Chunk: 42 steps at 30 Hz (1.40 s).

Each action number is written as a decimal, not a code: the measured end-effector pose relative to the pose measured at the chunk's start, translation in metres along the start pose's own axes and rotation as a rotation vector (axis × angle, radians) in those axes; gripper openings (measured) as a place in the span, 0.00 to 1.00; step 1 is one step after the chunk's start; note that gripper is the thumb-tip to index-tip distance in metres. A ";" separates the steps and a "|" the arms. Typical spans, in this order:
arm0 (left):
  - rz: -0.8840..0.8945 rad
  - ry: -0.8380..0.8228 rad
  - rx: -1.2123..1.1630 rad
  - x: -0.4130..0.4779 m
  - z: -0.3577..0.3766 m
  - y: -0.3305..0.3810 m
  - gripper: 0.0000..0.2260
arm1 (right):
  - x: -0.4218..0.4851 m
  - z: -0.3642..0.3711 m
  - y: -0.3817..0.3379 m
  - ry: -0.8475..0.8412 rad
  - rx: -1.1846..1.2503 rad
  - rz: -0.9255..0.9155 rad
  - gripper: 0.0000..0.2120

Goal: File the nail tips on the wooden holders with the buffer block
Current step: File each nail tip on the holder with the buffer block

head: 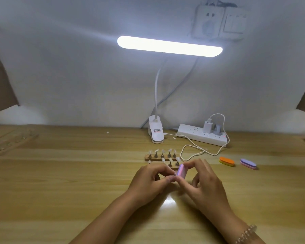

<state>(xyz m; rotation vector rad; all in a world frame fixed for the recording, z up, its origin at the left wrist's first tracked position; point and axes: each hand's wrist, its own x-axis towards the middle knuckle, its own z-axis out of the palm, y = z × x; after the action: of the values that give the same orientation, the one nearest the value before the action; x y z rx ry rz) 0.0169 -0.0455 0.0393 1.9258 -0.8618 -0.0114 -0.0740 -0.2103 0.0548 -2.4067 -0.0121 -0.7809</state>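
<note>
Two wooden holders stand on the wooden table, each with a row of small metal stands carrying clear nail tips. The far holder (161,157) is in full view; the near holder (172,166) is partly hidden behind my hands. My right hand (203,180) pinches a pink and purple buffer block (181,171) upright between thumb and fingers. My left hand (151,180) pinches something small, most likely a nail tip on its stand, against the block's side; my fingers hide it.
An orange and yellow buffer block (227,161) and a purple and pink one (248,163) lie to the right. A clip lamp (156,132), a white power strip (201,135) and a looping white cable (192,152) sit behind the holders. Another holder (12,143) lies far left.
</note>
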 end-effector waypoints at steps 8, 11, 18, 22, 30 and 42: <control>-0.008 -0.014 0.000 -0.001 0.000 -0.001 0.03 | 0.002 -0.001 0.002 0.000 -0.005 0.017 0.14; -0.023 -0.015 -0.018 -0.001 -0.001 -0.002 0.03 | -0.005 0.003 -0.004 -0.109 -0.024 -0.087 0.17; -0.017 -0.017 -0.014 -0.001 0.000 -0.002 0.02 | -0.002 0.002 -0.001 -0.058 -0.017 -0.043 0.15; -0.030 -0.002 -0.014 -0.001 0.000 -0.001 0.05 | -0.001 0.003 -0.003 -0.072 0.054 -0.011 0.14; -0.026 0.015 0.008 -0.001 0.000 0.001 0.03 | -0.001 0.004 0.001 -0.063 0.086 -0.002 0.14; -0.031 0.036 -0.050 -0.002 0.000 0.003 0.05 | 0.004 0.000 0.010 0.070 0.031 0.122 0.11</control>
<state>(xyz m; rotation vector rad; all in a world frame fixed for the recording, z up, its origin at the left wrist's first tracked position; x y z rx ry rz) 0.0141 -0.0447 0.0408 1.8872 -0.8009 -0.0161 -0.0690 -0.2195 0.0516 -2.3259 0.1479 -0.8015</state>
